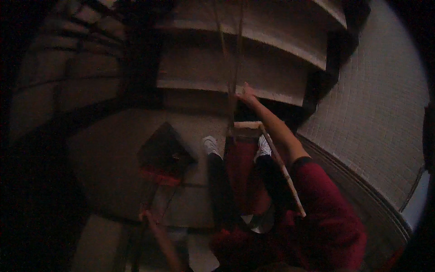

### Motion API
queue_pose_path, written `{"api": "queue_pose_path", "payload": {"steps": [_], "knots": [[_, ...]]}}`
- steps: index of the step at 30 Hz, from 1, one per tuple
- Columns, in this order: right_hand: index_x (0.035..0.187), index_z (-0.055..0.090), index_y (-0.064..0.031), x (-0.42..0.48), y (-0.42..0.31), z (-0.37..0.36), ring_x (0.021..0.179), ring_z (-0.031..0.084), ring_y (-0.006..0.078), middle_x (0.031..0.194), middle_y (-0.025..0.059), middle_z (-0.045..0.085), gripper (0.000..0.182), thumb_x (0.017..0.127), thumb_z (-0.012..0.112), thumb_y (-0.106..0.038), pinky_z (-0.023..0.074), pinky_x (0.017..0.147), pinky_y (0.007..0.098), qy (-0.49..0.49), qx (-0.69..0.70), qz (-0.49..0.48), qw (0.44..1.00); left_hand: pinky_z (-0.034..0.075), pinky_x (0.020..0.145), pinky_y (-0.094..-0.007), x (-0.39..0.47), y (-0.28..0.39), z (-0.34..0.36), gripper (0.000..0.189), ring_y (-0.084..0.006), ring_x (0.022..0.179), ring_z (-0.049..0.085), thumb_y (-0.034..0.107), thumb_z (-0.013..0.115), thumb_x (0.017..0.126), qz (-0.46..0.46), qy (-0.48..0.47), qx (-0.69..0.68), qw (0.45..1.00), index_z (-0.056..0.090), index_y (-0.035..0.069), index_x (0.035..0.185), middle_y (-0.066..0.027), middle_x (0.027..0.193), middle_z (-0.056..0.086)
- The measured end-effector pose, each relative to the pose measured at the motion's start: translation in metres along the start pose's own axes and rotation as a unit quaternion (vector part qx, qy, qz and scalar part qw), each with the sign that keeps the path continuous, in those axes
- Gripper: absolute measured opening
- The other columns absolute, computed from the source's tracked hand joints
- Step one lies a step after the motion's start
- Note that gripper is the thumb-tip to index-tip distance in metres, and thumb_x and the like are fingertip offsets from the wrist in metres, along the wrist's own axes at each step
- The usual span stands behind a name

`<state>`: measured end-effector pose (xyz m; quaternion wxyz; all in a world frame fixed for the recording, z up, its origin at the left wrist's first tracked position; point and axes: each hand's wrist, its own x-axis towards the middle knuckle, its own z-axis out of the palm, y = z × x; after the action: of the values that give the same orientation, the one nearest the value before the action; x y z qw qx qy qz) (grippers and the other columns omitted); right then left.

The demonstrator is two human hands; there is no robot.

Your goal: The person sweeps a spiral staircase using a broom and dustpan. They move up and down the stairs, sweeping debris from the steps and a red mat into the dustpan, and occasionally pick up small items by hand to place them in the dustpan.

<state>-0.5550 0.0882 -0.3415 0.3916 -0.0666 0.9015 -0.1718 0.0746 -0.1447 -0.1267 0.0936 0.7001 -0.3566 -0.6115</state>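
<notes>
Down at the lower left, my left hand (146,215) is closed around the long handle of a dustpan. The dustpan (166,146) looks dark with a red edge and is over the landing floor. My right hand (247,95) reaches forward toward the lowest stairs, against thin long poles or cords (234,74). Blur hides whether its fingers grip them. Under my right forearm, a wooden T-shaped tool (248,125) has its crossbar by my right shoe. Its stick (283,170) slants back toward my body.
Stone-like stairs (231,61) rise ahead. A tiled wall (370,108) runs along the right. Dark railings or window bars (91,30) show at the upper left. My white shoes (210,145) stand on the landing (112,146). Dark red material (244,170) lies between my legs.
</notes>
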Motion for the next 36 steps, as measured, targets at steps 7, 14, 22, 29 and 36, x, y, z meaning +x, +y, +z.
{"api": "queue_pose_path", "payload": {"steps": [7,14,22,29,36], "knots": [[0.104,0.044,-0.0005,0.097,-0.080,0.065,0.093,0.052,0.0310,0.098,0.0179,0.053,0.046,0.069,0.065,-0.023,0.0414,0.079,0.0375,0.210,0.248,-0.181,0.928,0.029,0.049,-0.0208,-0.064,0.081,0.147,0.028,-0.0041,0.053,0.031,0.030,0.052,0.085,0.091,0.282,-0.017,0.955,0.042,0.017,0.107,0.0061,0.061,0.033],[0.099,0.048,-0.0018,-0.003,-0.087,0.007,0.077,0.053,0.0273,0.086,0.0167,0.055,0.026,0.082,0.049,-0.021,0.0417,0.070,0.0331,0.120,0.261,-0.194,0.938,0.025,0.044,-0.0201,-0.082,0.116,0.234,0.027,-0.0029,0.049,0.027,0.032,0.051,0.085,0.179,0.193,-0.027,0.964,0.045,0.017,0.106,0.0077,0.060,0.031],[0.092,0.051,-0.0022,-0.121,-0.029,-0.098,0.053,0.049,0.0190,0.060,0.0092,0.049,0.021,0.083,0.049,-0.021,0.0405,0.051,0.0312,0.119,0.306,-0.156,0.932,0.025,0.044,-0.0201,-0.104,0.144,0.280,0.026,-0.0028,0.049,0.027,0.032,0.052,0.085,0.198,0.096,-0.092,0.971,0.046,0.017,0.105,0.0078,0.060,0.031],[0.098,0.051,-0.0025,-0.144,-0.051,-0.067,0.048,0.042,0.0156,0.057,0.0064,0.046,0.024,0.085,0.050,-0.022,0.0349,0.045,0.0300,0.112,0.300,-0.233,0.918,0.024,0.043,-0.0201,-0.092,0.153,0.284,0.025,-0.0028,0.048,0.027,0.032,0.052,0.085,0.218,0.047,-0.161,0.961,0.046,0.017,0.105,0.0079,0.059,0.031],[0.106,0.051,-0.0041,-0.262,-0.080,-0.067,0.079,0.057,0.0285,0.084,0.0151,0.059,0.032,0.082,0.051,-0.024,0.0437,0.069,0.0361,0.037,0.275,-0.144,0.950,0.023,0.043,-0.0200,-0.103,0.129,0.205,0.025,-0.0027,0.048,0.026,0.032,0.052,0.085,0.219,0.069,-0.168,0.959,0.047,0.017,0.104,0.0080,0.059,0.030]]}}
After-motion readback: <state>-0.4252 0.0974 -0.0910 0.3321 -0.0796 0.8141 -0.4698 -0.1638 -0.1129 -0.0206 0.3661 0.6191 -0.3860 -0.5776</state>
